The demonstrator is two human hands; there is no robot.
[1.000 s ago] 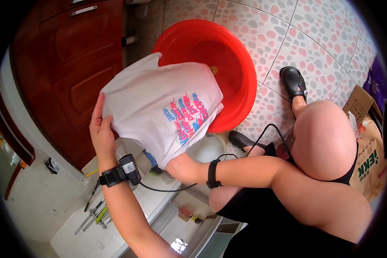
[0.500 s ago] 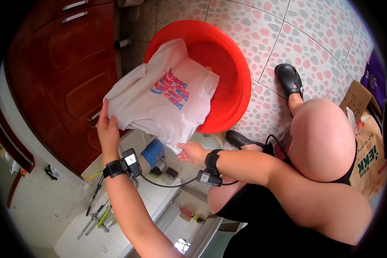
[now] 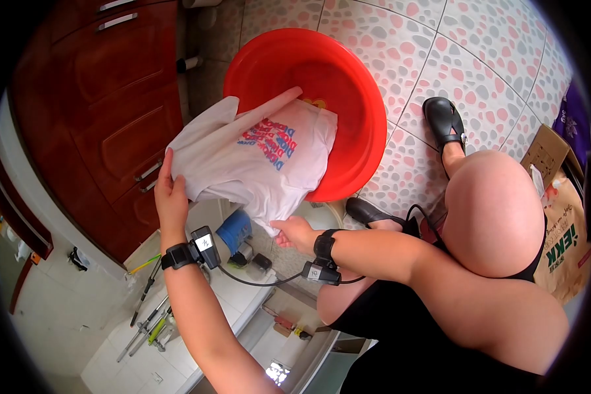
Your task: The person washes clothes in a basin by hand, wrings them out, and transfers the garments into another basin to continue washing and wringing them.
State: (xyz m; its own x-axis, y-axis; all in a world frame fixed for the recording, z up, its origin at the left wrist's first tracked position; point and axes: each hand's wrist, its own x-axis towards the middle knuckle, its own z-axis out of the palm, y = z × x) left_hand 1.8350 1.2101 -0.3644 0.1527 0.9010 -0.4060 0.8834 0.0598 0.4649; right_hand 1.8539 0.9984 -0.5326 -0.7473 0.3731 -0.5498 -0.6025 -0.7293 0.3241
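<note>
A white T-shirt (image 3: 243,161) with pink and blue lettering is stretched between my hands, its far part hanging over a red basin (image 3: 368,131). My left hand (image 3: 171,197) grips one edge at the left, index finger extended along the cloth and thumb beside it. Pinched in my right hand (image 3: 295,234) is a lower corner of the shirt, near the basin's bottom rim. A fold of cloth stands up across the shirt, above the lettering. Inside the basin, a small yellow spot shows past the shirt's edge.
Dark red cabinets (image 3: 111,111) stand at the left. Below my hands are a blue container (image 3: 234,230) and several rods (image 3: 152,328). A black cable (image 3: 249,283) links my wrist devices. A paper bag (image 3: 565,243) and cardboard box (image 3: 545,151) are at the right.
The shirt has swung and shifted, and its far edge has folded over. My right hand has moved slightly right and up, still holding the cloth. The lettering appears more bunched than at first.
</note>
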